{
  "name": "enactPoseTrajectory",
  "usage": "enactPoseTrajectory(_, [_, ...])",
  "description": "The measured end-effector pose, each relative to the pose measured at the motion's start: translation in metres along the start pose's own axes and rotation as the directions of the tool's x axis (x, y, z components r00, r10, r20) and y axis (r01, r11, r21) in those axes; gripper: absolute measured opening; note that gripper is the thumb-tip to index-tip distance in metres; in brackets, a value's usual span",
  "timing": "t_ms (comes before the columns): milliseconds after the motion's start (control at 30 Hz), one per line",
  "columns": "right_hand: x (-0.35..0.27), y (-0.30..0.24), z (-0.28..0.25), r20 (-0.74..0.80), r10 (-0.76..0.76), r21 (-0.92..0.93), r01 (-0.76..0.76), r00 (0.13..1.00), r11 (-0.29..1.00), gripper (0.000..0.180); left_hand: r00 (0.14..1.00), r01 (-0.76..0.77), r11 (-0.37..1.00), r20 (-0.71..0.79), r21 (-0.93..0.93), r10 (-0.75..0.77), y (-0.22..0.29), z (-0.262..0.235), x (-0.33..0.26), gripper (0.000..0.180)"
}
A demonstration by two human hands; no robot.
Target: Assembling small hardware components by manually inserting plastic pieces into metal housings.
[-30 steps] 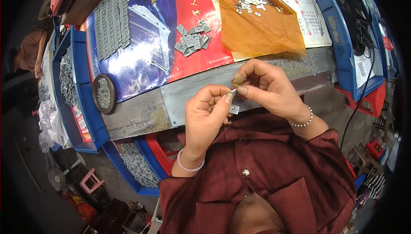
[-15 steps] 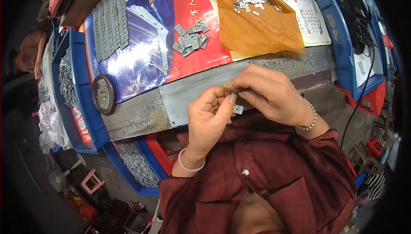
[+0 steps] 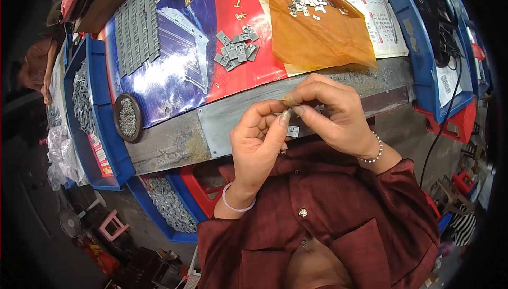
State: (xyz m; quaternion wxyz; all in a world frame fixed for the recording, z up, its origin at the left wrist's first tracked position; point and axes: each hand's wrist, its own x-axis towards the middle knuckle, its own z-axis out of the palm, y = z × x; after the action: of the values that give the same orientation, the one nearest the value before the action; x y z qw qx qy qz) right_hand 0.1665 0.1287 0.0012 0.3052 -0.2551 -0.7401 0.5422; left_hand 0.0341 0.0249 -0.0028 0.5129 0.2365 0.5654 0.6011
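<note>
Over the near edge of the bench (image 3: 172, 152), a small grey rectangular plate (image 3: 293, 131) juts from the left hand (image 3: 256, 138), apparently clamped in its fingers. The right hand (image 3: 338, 113) works at those fingertips; its grip I can't tell. Close two-handed fingertip work seems underway; next calls for steadiness.

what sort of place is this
Likely a small-parts assembly workshop: there's a blue bin of grey pieces, a dish of tiny bits, and rows of flat parts.
</note>
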Motion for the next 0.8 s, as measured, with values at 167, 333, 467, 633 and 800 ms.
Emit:
enactPoseTrajectory(167, [-0.002,0.004,0.001,0.055,0.172,0.250,-0.180,0.984,0.951,0.012,1.000,-0.030,0.999,-0.006,0.012,0.030,0.000,0.000,0.001,0.019])
enactPoseTrajectory(333, [-0.002,0.003,0.003,0.137,0.308,0.448,-0.336,0.941,0.828,0.022,0.991,-0.120,0.978,-0.034,0.171,0.128,0.000,0.000,0.001,0.012])
enactPoseTrajectory(467, [-0.003,0.005,0.010,0.065,0.277,0.483,-0.273,0.959,0.832,0.018,0.964,-0.239,0.894,-0.015,0.378,0.264,0.000,-0.001,0.001,0.010])
enactPoseTrajectory(633, [-0.002,0.005,0.013,0.019,0.278,0.558,-0.241,0.960,0.794,0.017,0.987,-0.131,0.979,-0.070,0.156,0.143,0.001,0.000,0.001,0.007])
enactPoseTrajectory(800, [-0.004,0.003,0.016,0.005,0.263,0.520,-0.227,0.965,0.824,0.019,0.992,-0.099,0.976,-0.059,0.196,0.112,0.001,-0.003,0.001,0.007])
